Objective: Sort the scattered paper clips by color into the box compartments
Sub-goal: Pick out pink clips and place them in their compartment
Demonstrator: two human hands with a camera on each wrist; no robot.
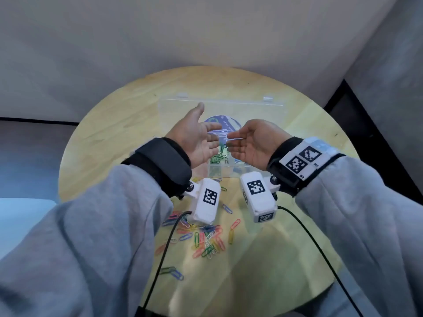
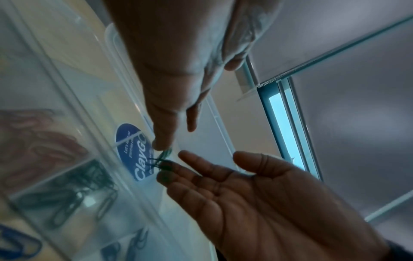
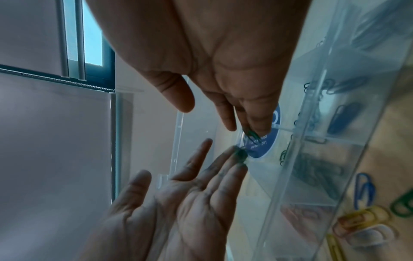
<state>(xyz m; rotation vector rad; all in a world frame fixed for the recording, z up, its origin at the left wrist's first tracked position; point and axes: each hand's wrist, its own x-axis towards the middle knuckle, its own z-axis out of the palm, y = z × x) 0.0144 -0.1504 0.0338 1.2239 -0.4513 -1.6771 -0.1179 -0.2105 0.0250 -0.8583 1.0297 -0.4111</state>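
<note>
Both my hands hover palm-up over the clear plastic compartment box (image 1: 251, 108) at twelve o'clock on the round pale wooden bench (image 1: 114, 115); my left hand (image 1: 196, 136) lies released, fingers straight and nearly flat; my right hand (image 1: 251, 143) has its fingers loosely extended, and a small green wire paper clip (image 3: 253, 136) hangs at its fingertips, though I cannot tell whether it is pinched or merely clinging there. The clip's long axis slants down toward the compartment of green clips (image 1: 217, 157) directly beneath, so my right hand is the nearer and need only let go, I judge; the scattered heap of coloured paper clips (image 1: 203, 236) waits at six o'clock, behind both wrists.
</note>
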